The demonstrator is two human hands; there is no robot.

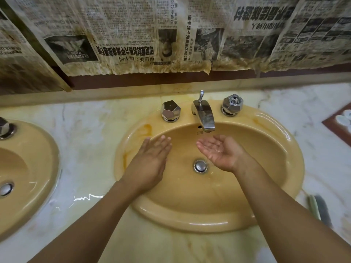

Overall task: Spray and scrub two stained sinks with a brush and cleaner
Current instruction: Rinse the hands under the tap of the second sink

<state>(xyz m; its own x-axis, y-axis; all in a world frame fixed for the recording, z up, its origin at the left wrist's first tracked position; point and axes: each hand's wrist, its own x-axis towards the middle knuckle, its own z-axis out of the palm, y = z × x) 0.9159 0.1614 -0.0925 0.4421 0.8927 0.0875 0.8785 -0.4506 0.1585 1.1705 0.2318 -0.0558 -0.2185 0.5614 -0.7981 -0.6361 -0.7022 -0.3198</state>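
A yellow oval sink (266, 141) fills the middle of the view, with orange stains on its left rim and a chrome drain plug (200, 165) at the bottom. My left hand (150, 158) hovers palm down over the left side of the bowl, fingers straight. My right hand (222, 151) is held palm up and wet just below the chrome spout (204, 116), holding nothing. A second yellow sink (38, 168) lies at the far left edge. No spray bottle is in view.
Two faceted chrome knobs (170, 111) (232, 104) flank the spout. A grey-green scrubbing tool (319, 207) lies on the wet marble counter (91, 130) at the right. A brown tray (340, 122) sits far right. Stained newspaper (171, 35) covers the wall behind.
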